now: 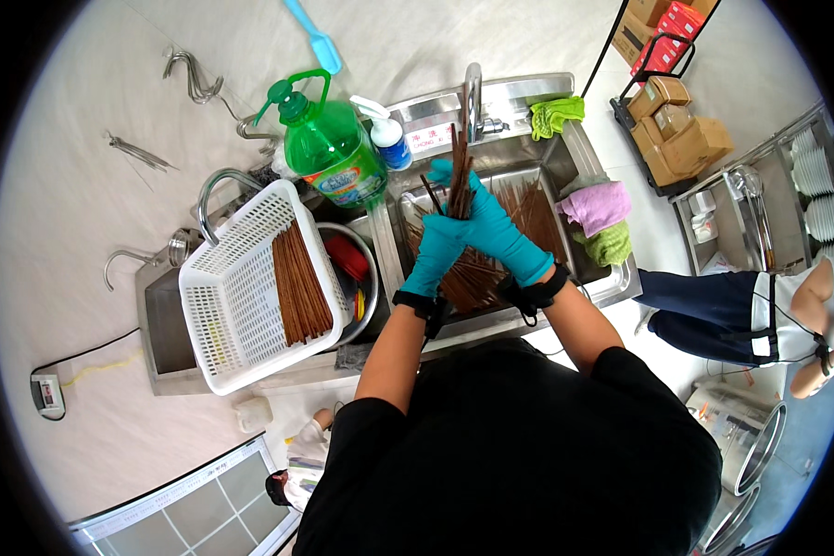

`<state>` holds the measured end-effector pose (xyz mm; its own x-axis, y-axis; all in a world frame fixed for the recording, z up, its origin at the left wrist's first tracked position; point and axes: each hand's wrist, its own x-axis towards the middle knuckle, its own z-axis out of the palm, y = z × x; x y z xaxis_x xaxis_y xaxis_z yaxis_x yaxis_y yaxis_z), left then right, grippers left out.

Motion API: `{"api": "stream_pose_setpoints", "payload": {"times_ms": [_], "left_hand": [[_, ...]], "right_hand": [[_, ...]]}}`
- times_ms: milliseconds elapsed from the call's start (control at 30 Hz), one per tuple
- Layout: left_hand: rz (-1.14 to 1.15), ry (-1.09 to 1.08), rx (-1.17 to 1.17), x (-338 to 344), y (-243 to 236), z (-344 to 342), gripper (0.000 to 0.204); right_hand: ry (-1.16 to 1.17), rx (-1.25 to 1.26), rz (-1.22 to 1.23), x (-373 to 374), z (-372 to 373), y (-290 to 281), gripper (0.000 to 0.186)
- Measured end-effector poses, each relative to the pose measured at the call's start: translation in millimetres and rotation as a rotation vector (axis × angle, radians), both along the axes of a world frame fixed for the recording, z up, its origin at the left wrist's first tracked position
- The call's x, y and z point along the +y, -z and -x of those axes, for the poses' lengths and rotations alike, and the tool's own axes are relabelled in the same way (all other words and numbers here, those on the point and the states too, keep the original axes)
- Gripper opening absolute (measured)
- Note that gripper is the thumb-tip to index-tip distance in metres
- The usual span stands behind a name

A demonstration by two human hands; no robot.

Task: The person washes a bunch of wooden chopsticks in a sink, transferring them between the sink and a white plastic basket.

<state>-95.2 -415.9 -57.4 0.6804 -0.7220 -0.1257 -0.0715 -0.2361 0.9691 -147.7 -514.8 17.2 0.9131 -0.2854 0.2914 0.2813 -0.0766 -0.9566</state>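
Note:
Over the right-hand sink basin (pixel 556 176), both my hands wear teal rubber gloves. My left hand (pixel 435 250) and my right hand (pixel 499 232) press together around an upright bundle of dark brown chopsticks (pixel 460 181). The fingers are wrapped closed, and the lower part of the bundle is hidden by the gloves. Below them, many more loose chopsticks (pixel 536 218) lie in the basin. To the left, a white perforated plastic basket (pixel 236 320) holds a neat row of chopsticks (pixel 298 287) along its right side.
A metal bowl (pixel 371 306) with red items sits partly under the basket. Behind stand a green detergent jug (pixel 338 153), a white pump bottle (pixel 391 144) and the tap (pixel 473 102). Cloths (pixel 598 206) hang over the right rim. A person (pixel 713 306) stands at right, another (pixel 306 459) lower left.

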Motion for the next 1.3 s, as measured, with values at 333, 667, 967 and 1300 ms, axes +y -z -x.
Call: {"api": "stream_pose_setpoints", "payload": {"times_ms": [333, 667, 967, 1300], "left_hand": [[0.433, -0.148, 0.023, -9.9, -9.5, 19.0, 0.047], [0.583, -0.402, 0.040, 15.3, -67.2, -1.5, 0.009], [0.504, -0.270, 0.018, 5.7, -104.5, 25.1, 0.008], [0.616, -0.235, -0.020, 1.4, -112.4, 36.0, 0.042]], "right_hand": [[-0.097, 0.298, -0.316, -6.3, 5.1, 2.2, 0.044], [0.077, 0.134, -0.571, -48.4, 33.6, 72.2, 0.053], [-0.233, 0.200, -1.495, -1.3, 39.0, 87.5, 0.060], [-0.217, 0.195, -1.515, 1.0, 27.0, 105.7, 0.033]]}}
